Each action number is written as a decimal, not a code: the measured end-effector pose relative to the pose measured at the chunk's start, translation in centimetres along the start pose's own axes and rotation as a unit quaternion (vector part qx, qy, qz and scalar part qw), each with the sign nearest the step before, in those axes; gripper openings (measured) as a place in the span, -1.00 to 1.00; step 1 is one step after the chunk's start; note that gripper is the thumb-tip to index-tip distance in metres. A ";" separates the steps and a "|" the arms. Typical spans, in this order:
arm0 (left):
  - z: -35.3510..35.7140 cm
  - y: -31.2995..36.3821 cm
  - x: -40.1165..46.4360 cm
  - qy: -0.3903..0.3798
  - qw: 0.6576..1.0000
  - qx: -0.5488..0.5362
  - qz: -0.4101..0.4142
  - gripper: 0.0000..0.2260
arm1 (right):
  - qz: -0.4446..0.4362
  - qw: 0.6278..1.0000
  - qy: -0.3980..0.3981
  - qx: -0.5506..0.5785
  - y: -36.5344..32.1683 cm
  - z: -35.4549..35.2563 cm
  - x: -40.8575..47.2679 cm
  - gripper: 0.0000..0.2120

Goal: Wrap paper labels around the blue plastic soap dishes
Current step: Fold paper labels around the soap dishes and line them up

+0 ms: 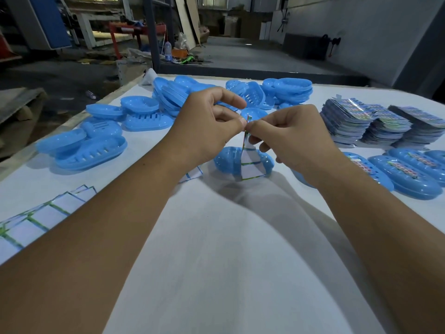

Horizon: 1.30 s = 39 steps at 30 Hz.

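Both the left hand (212,121) and right hand (291,136) pinch the paper label (249,162) ends together directly above the soap dish (226,161), which lies crosswise on the tabletop (228,237) just beneath them, roughly equally near both

White table (216,249) across the lower frame; grey concrete floor (240,54) beyond; red bench (134,28) and blue panel (51,19) upper left; water bottle (167,51) upper middle; dark cabinet (305,47) upper right
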<state>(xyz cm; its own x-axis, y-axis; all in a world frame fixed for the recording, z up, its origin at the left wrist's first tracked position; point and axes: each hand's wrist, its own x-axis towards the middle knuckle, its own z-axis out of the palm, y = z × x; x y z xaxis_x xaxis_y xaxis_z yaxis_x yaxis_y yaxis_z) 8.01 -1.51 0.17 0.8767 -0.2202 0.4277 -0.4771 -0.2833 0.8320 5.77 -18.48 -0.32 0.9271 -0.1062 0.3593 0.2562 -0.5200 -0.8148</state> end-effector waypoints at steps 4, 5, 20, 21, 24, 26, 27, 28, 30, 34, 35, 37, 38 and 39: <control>0.3 -0.1 0.0 0.001 1.000 0.022 0.009 -0.85 | -0.008 1.000 0.011 -0.022 0.0 0.2 -0.1 -0.80; 0.4 -0.2 0.0 -0.001 0.999 0.031 0.015 -0.85 | -0.009 0.999 0.010 -0.030 0.0 0.2 -0.1 -0.79; 1.1 -0.5 0.0 0.001 0.995 0.091 0.045 -0.83 | 0.003 0.996 0.027 -0.080 -0.2 0.5 -0.2 -0.79; 1.2 -0.5 -0.1 0.001 0.995 0.092 0.045 -0.83 | 0.005 0.996 0.028 -0.085 -0.3 0.5 -0.3 -0.78; 1.2 -0.4 -0.1 0.003 0.994 0.098 0.046 -0.82 | 0.010 0.995 0.024 -0.093 -0.4 0.4 -0.3 -0.79; 1.2 -0.4 -0.1 0.001 0.994 0.099 0.047 -0.81 | 0.014 0.996 0.019 -0.091 -0.5 0.3 -0.3 -0.79; 1.2 -0.4 -0.1 0.000 0.994 0.099 0.048 -0.81 | 0.015 0.996 0.018 -0.091 -0.5 0.3 -0.3 -0.78; 1.2 -0.3 -0.1 -0.001 0.994 0.101 0.049 -0.81 | 0.016 0.996 0.016 -0.092 -0.5 0.3 -0.3 -0.78; 1.3 -0.3 -0.1 -0.002 0.993 0.106 0.050 -0.82 | 0.017 0.996 0.014 -0.090 -0.5 0.3 -0.3 -0.78; 1.3 -0.3 -0.1 0.000 0.993 0.110 0.050 -0.82 | 0.016 0.996 0.015 -0.087 -0.4 0.4 -0.3 -0.79; 1.3 -0.3 -0.1 0.001 0.993 0.109 0.049 -0.83 | 0.015 0.996 0.014 -0.087 -0.3 0.4 -0.3 -0.80; 1.3 -0.3 -0.1 0.002 0.993 0.107 0.048 -0.83 | 0.014 0.996 0.010 -0.086 -0.3 0.4 -0.3 -0.80; 1.3 -0.4 -0.1 0.003 0.993 0.106 0.046 -0.83 | 0.014 0.996 0.010 -0.083 -0.3 0.3 -0.3 -0.80; 1.3 -0.4 -0.1 0.003 0.993 0.105 0.045 -0.84 | 0.013 0.997 0.010 -0.081 -0.3 0.3 -0.3 -0.79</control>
<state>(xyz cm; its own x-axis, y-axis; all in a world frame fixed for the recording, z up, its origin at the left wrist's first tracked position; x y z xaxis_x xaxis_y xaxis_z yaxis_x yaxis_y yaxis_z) 8.01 -2.56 -0.65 0.8299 -0.2480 0.4998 -0.5555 -0.4510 0.6986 5.55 -18.03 -0.36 0.9270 -0.1377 0.3489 0.1829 -0.6462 -0.7409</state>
